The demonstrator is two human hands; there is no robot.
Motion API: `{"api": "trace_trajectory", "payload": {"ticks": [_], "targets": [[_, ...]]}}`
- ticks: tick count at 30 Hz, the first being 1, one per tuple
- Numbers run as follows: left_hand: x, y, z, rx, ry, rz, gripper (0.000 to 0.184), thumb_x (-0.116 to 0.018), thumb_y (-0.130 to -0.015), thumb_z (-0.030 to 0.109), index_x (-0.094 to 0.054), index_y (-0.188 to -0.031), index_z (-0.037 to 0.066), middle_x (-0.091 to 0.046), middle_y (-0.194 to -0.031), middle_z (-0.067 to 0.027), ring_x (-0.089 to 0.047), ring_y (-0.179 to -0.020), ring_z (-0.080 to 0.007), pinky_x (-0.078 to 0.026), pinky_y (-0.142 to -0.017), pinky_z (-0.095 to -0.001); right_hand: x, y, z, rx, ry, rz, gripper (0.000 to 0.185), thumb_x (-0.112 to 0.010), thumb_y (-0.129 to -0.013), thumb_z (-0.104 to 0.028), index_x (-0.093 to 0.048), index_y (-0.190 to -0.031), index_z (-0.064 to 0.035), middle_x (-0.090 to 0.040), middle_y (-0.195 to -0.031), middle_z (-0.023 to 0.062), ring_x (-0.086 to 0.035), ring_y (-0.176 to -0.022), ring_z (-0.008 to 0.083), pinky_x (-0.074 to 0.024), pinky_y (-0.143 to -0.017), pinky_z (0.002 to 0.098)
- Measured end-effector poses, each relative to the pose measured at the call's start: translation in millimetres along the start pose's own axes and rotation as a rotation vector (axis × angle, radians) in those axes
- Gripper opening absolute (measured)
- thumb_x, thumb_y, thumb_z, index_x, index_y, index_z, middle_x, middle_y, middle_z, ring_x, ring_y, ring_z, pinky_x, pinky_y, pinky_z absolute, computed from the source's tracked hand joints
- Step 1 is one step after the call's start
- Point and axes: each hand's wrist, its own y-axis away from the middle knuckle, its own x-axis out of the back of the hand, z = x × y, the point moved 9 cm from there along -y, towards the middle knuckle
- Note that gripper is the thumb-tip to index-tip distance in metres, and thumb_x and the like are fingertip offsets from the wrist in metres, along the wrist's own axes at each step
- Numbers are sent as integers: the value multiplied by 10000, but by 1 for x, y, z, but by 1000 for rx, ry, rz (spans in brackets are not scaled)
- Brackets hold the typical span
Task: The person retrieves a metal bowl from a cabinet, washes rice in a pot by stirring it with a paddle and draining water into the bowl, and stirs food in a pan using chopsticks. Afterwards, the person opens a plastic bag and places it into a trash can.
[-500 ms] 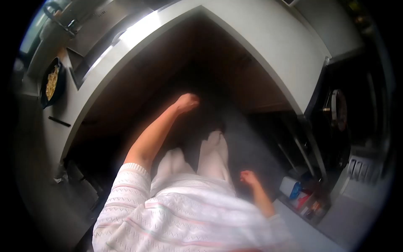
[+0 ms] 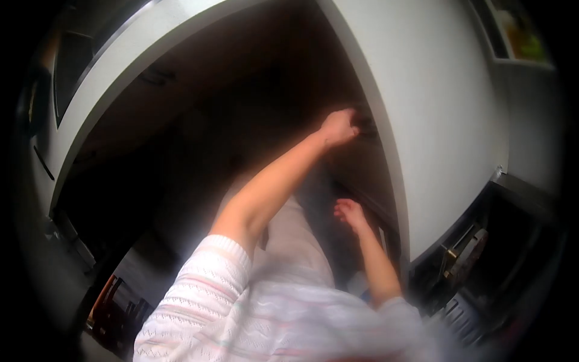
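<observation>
White, curved-edged countertop: overhangs brown cabinet front.
Dark, blurred handle: at left hand, fingers curled, grip unclear.
Right hand: empty, fingers loosely parted.

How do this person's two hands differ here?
The left hand is up by the dark cabinet front, its grip unclear; the right hand is lower in view, holding nothing visible. The left hand's fingers curl inward, while the right hand's are loosely open. Both hands are bare.
</observation>
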Motion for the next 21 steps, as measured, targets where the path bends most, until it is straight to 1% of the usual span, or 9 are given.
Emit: {"api": "trace_trajectory", "payload": {"ticks": [6,8,10,11,13,14,16,19,21], "targets": [[71,92,10,-216,-186,239,508,-742,-678,432,-583,-972,49,-594,-964,-115,-592,-887,-318,-487,-745,-373,-45,-111,-26,-90,302,-119,292,-556,-853,-132,-594,-1124,-30,-658,-895,51,-628,-680,128,-464,-558,265],[112,129,-6,-268,-252,365,521,-754,-658,469,-577,-898,41,-580,-886,-102,-597,-778,-264,-486,-647,-329,-65,-159,-57,181,126,-125,282,-551,-849,-110,-597,-1109,-10,-653,-880,65,-619,-647,143,-483,-568,281],[161,161,-20,-297,-287,548,494,-829,-595,346,-583,-897,44,-577,-862,-82,-585,-737,-220,-488,-648,-308,-81,-186,-101,193,204,-128,284,-545,-849,-95,-583,-1111,9,-650,-875,80,-620,-649,155,-499,-572,280],[183,171,-35,-144,-300,602,468,-850,-570,238,-591,-910,44,-586,-872,-93,-591,-744,-227,-491,-660,-312,-84,-202,-119,191,191,-86,286,-542,-852,-95,-579,-1115,11,-648,-875,90,-621,-646,156,-501,-568,276],[229,184,-50,-113,-466,743,370,-787,-659,106,-613,-979,39,-603,-893,-98,-619,-783,-222,-500,-687,-319,-86,-250,-145,250,158,-15,308,-540,-856,-102,-562,-1145,4,-644,-887,107,-625,-646,159,-498,-552,264],[248,185,-57,-90,-510,784,349,-762,-710,80,-616,-1023,29,-631,-909,-85,-632,-812,-206,-511,-723,-310,-82,-281,-155,316,137,12,329,-541,-858,-110,-548,-1170,-5,-641,-899,114,-627,-650,161,-493,-541,256],[271,181,-86,-112,-590,713,336,-770,-731,89,-628,-1024,5,-661,-949,-89,-632,-874,-188,-516,-768,-309,-69,-342,-160,140,217,97,316,-518,-868,-153,-547,-1164,-46,-636,-925,102,-637,-706,174,-491,-545,280],[307,183,-90,22,-361,827,342,-782,-727,101,-629,-1012,-8,-660,-927,-90,-623,-869,-163,-513,-756,-292,-46,-375,-166,51,-222,68,259,-504,-888,-278,-566,-1067,-101,-648,-942,59,-642,-860,220,-497,-681,418],[318,176,-95,0,-250,833,313,-779,-727,86,-638,-991,-9,-662,-897,-71,-616,-852,-147,-508,-745,-275,-31,-412,-164,89,-434,55,276,-513,-889,-294,-567,-1069,-92,-646,-967,69,-638,-859,236,-494,-696,425]]}}
